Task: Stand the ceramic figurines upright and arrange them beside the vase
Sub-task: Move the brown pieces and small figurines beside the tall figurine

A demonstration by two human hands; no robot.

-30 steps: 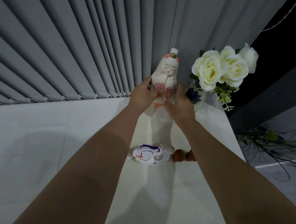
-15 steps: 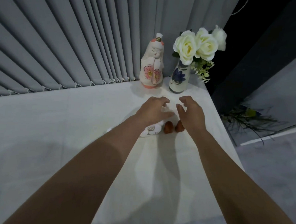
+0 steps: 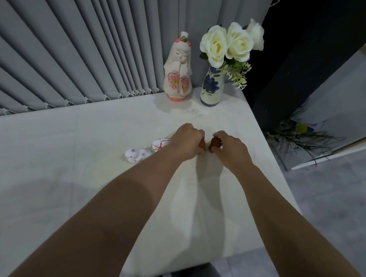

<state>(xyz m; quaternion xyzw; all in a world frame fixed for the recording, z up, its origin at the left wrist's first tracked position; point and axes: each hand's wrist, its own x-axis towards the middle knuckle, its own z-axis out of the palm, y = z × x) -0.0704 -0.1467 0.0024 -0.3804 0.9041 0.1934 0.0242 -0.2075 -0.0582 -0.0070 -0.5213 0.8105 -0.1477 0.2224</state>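
On the white cloth-covered surface (image 3: 71, 153), the tall white ceramic doll figurine with pink flowers (image 3: 178, 68) already stands upright just beside the blue-flowered white vase (image 3: 211, 88). Bare room stays left of the doll, while the right edge runs near. Still to place: each hand, left hand (image 3: 185, 141) and right hand (image 3: 230, 147), has its fingers closed on a small brown figurine (image 3: 215, 142), and two small white painted figurines (image 3: 134, 155) lie tipped beside the left wrist.

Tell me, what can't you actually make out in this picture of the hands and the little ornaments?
Head view only:
- Brown piece under the left hand: nearly all covered by the hand.
- Brown piece in the right hand: fingers hide its shape.
- White figurine: the left wrist covers its right part.
- Small white figurine: too small for details.
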